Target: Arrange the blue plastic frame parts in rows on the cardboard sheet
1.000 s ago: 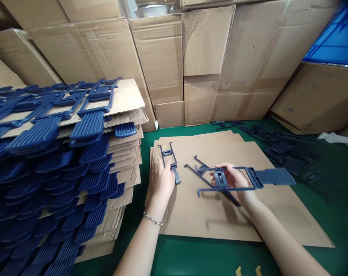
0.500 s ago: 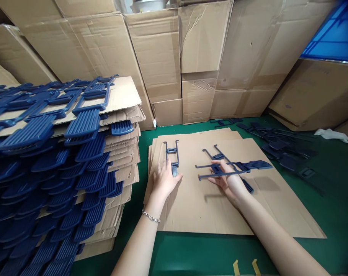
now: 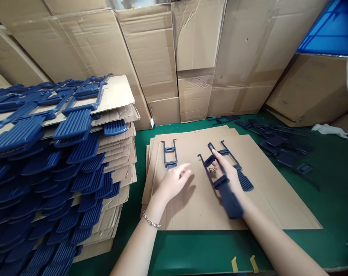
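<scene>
My right hand [image 3: 229, 172] grips a dark blue plastic frame piece [image 3: 221, 183] with two hooked prongs and a broad paddle end, which is blurred and tilts down toward me. A similar piece [image 3: 244, 180] with a ribbed end lies behind that hand on the cardboard sheet [image 3: 191, 216]. My left hand [image 3: 174, 184] hovers over the sheet with its thumb and fingers apart, holding nothing. Just beyond its fingers another blue frame piece [image 3: 170, 153] lies flat, prongs pointing away; the hand hides most of its ribbed end.
A tall stack of cardboard layers [image 3: 119, 153] with blue pieces [image 3: 73, 124] between them stands at the left. Loose dark pieces [image 3: 285, 153] are heaped on the green table [image 3: 191, 253] at the right. Cardboard boxes [image 3: 145, 53] wall off the back.
My left hand has let go of the left frame piece and drawn back toward me. In my right hand the held piece has swung from pointing right to pointing down toward me.
</scene>
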The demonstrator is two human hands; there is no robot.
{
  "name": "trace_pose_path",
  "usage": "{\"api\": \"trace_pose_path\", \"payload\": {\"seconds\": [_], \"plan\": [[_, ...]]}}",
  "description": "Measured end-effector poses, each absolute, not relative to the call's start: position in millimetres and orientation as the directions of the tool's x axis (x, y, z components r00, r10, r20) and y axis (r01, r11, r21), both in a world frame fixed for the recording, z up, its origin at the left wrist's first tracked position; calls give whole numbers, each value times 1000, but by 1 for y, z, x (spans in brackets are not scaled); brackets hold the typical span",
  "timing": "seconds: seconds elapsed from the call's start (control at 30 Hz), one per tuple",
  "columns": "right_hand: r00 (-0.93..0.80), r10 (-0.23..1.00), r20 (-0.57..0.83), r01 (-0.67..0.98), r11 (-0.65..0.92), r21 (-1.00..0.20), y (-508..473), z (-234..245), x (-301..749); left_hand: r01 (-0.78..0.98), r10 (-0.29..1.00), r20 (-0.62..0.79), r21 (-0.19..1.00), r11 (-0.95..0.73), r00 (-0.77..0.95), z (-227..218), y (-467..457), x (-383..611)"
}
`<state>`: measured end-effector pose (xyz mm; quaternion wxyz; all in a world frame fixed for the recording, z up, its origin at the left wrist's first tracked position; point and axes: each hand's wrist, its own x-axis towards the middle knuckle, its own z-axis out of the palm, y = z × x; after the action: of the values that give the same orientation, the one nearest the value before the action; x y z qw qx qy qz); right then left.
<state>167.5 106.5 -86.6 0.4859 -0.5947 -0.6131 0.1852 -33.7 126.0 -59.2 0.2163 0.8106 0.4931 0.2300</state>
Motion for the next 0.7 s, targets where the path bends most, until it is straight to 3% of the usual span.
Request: {"api": "trace_pose_path", "payload": {"seconds": [0.1, 0.2, 0.33, 0.4, 0.47, 0.57, 0.7], "plan": [[-45, 954, 297, 822, 204, -532, 107, -93, 172, 724, 889, 169, 526, -446, 425, -61, 129, -39], [-63, 973, 220, 929, 138, -344, 109, -95, 175, 798, 916, 234, 452, -398, 325, -65, 139, -50], [-67, 931, 359, 868, 231, -439, 100, -81, 168, 863, 932, 192, 354, -359, 309, -74, 146, -61], [-107, 952, 286, 793, 255, -554, 89, -72, 160, 882, 939, 126, 321, -345, 321, -79, 146, -63], [-239, 965, 107, 746, 253, -615, 77, -66, 149, 902, 951, 68, 302, -309, 303, -82, 146, -66], [-435, 897, -73, 776, 333, -536, 66, -64, 137, 928, 968, 16, 281, -244, 250, -83, 147, -69], [-452, 873, -183, 844, 352, -405, 60, -57, 131, 948, 979, -26, 254, -191, 205, -81, 148, -68]]}}
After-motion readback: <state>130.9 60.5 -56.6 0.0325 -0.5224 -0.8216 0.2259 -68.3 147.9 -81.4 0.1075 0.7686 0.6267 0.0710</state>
